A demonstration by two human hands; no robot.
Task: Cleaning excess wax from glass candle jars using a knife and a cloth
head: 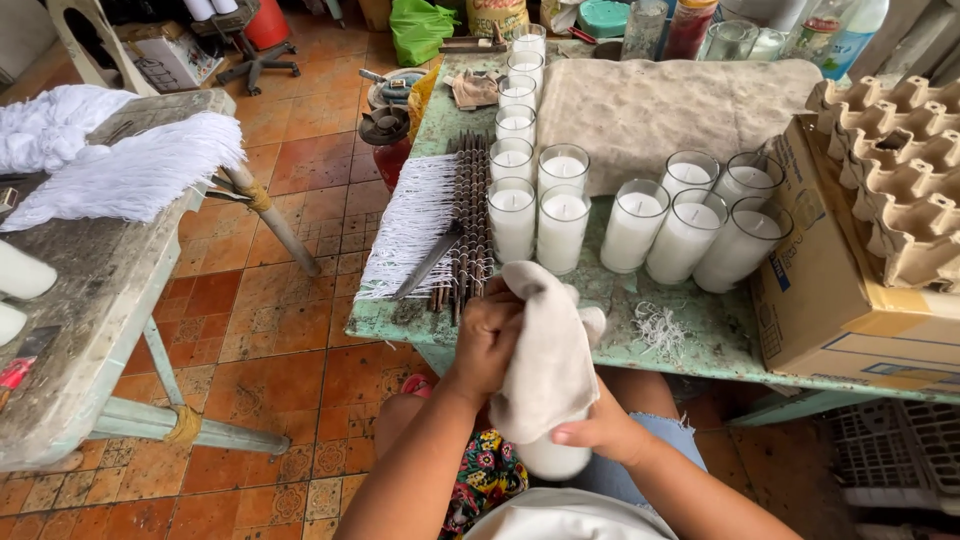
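A glass candle [553, 458] is held low over the lap, just in front of the bench [700, 340] edge, mostly wrapped in a beige cloth [548, 355]. The left hand [487, 340] is closed in a fist on the cloth's upper part, pressed vs. the candle top. The right hand [600, 432] is cupped under & around the glass, thumb laid across its lower side; only the white bottom of the candle is seen below the cloth.

On the green bench, approx. a dozen filled candle glasses [563, 232] are stood upright: one row running away along the centre-left, a pair of these nearest the hands, & a cluster of five to the right. A large rough mat [640, 110] is spread behind them. A bundle of dark rods w/ white wicks [445, 225] is laid at the bench's left side, a dark blade [428, 265] resting across it. Loose wick scraps [660, 328] are scattered near the front edge. At right, a cardboard box [830, 300] is topped w/ egg trays [900, 170]. Jars & bottles [730, 35] are lined at the far edge.

To the left, a second, worn bench [90, 300] is loaded w/ white wick bundles [120, 170]. Floor [270, 370] is of orange patterned tile.
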